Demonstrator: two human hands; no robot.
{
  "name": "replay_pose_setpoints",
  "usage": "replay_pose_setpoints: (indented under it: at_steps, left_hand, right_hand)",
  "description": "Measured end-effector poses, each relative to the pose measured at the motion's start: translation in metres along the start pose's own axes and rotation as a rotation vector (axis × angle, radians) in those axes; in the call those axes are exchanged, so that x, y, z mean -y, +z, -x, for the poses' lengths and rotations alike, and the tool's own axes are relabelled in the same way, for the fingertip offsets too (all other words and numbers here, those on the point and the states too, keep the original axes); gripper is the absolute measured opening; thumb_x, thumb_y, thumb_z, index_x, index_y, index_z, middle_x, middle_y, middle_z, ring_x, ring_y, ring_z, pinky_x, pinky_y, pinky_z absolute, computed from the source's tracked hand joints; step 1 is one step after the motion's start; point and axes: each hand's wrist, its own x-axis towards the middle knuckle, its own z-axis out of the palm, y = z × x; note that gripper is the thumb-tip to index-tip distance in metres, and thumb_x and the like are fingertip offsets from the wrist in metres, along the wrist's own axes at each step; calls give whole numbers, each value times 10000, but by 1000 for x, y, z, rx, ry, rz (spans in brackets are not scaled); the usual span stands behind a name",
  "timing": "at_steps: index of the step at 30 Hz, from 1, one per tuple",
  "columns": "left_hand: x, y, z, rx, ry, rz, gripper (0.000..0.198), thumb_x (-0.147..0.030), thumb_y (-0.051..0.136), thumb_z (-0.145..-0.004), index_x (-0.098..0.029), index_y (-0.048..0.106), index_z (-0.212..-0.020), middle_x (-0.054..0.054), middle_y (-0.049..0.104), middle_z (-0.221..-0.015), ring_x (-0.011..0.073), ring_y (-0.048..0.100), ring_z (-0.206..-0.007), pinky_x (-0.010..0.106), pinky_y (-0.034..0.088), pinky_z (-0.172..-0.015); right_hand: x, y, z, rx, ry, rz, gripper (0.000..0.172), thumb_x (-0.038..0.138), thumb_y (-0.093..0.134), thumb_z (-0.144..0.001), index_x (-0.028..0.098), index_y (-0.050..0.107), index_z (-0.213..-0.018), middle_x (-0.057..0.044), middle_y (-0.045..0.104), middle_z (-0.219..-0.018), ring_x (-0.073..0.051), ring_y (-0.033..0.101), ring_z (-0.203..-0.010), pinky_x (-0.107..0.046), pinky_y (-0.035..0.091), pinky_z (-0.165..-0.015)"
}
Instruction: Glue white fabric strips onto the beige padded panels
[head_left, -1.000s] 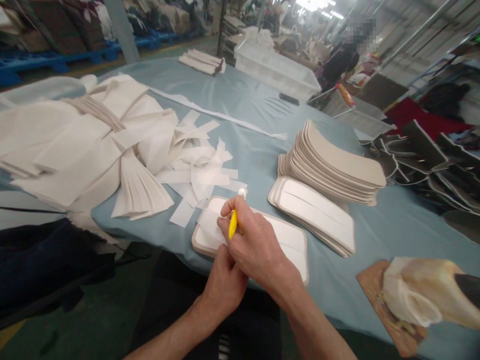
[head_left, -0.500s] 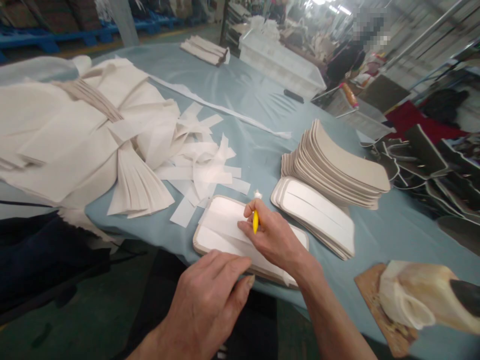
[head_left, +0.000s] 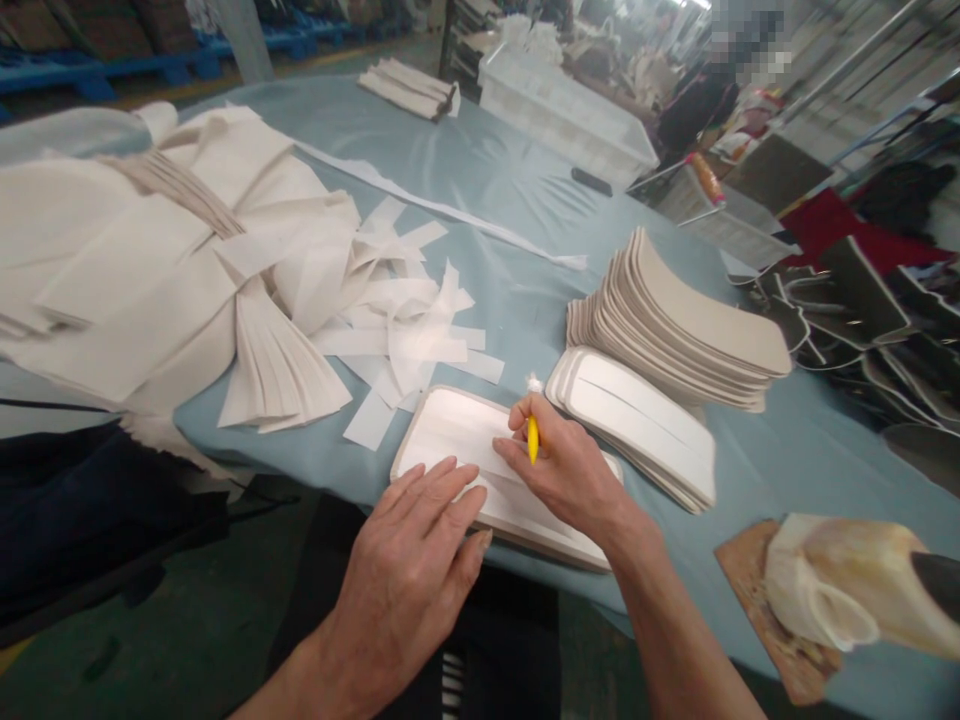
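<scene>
A stack of rounded rectangular panels (head_left: 450,415), white on top with beige edges, lies at the near table edge. My left hand (head_left: 420,545) rests its outstretched fingers on the near left part of the top panel. Above the panel's right half, my right hand (head_left: 559,465) is closed around a slim yellow tool (head_left: 533,440). The tool's pointed yellow end faces me and a whitish end shows beyond the fingers; its exact kind is unclear. Just right of that hand sits a second pile of white-faced panels (head_left: 645,425), against a taller stack of curved beige panels (head_left: 697,310).
Loose white strips (head_left: 420,320) and a large heap of beige fabric pieces (head_left: 135,270) cover the left. A glue-stained plastic container (head_left: 832,580) lies on a brown board (head_left: 742,570) at right. Farther back stand a white crate (head_left: 562,110) and a dark flat object (head_left: 592,181).
My left hand has moved up and forward, its fingers now spread onto the panel. My right hand, still holding the yellow tool, has shifted slightly right.
</scene>
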Motion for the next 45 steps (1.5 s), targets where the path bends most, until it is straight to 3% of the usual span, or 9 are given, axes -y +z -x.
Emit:
replay_pose_setpoints:
  at_steps: [13, 25, 32, 45]
  left_hand:
    - [-3, 3, 10, 3, -13, -4, 249, -151, 569, -966, -156, 654, -1200, 101, 764, -1244, 223, 704, -1213, 400, 549, -1114]
    - [2, 9, 17, 46, -34, 7, 235, -152, 577, -961, -163, 670, -1176, 104, 765, -1234, 243, 699, -1224, 421, 557, -1107]
    - [2, 10, 18, 62, -29, -12, 229, -171, 559, -977, -157, 651, -1186, 107, 763, -1241, 256, 704, -1213, 443, 580, -1073]
    - [5, 10, 19, 70, -36, -11, 225, -175, 552, -981, -167, 644, -1186, 113, 756, -1253, 260, 701, -1217, 461, 586, -1063]
  right_hand:
    - [-4, -3, 0, 57, -56, -182, 152, 301, 601, -895, 252, 461, -929, 69, 494, -705, -153, 473, -646, -285, 348, -658]
    - [-16, 3, 0, -12, -151, -195, 143, 306, 590, -917, 243, 465, -884, 29, 538, -790, -155, 487, -693, -283, 361, -661]
    - [-9, 8, -1, -5, -118, -237, 168, 320, 605, -907, 243, 461, -869, 63, 485, -723, -136, 440, -626, -285, 330, -633]
    - [-7, 13, 2, -38, -124, -358, 170, 332, 588, -938, 241, 453, -888, 33, 547, -814, -138, 491, -707, -278, 376, -678]
